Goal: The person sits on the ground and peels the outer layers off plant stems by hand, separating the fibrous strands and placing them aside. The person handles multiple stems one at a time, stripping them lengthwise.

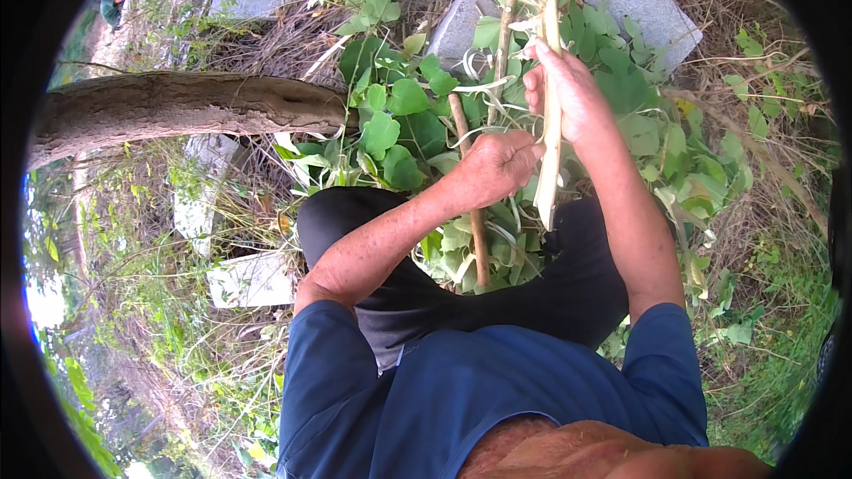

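Observation:
A pale, peeled woody stem (551,106) stands nearly upright in the picture, its lower end above my right thigh. My right hand (562,90) is wrapped around its upper half, fingers on the left side. Lower down, my left hand (506,163) is curled into a fist, thumb and forefinger pinched at the stem's left edge; anything inside the fist is hidden. Thin pale strips (489,85) curl among the leaves beside the hands. A brown stick (478,239) lies between my legs, and another bark-covered stick (504,46) leans left of the stem.
Cut leafy branches (403,126) surround both hands. A thick tree trunk (200,105) extends in from the left. Grey stone blocks (629,3) lie ahead, with a pale block (251,279) left of my knee. Dry twigs and vines cover the ground. A person (112,6) appears far off at upper left.

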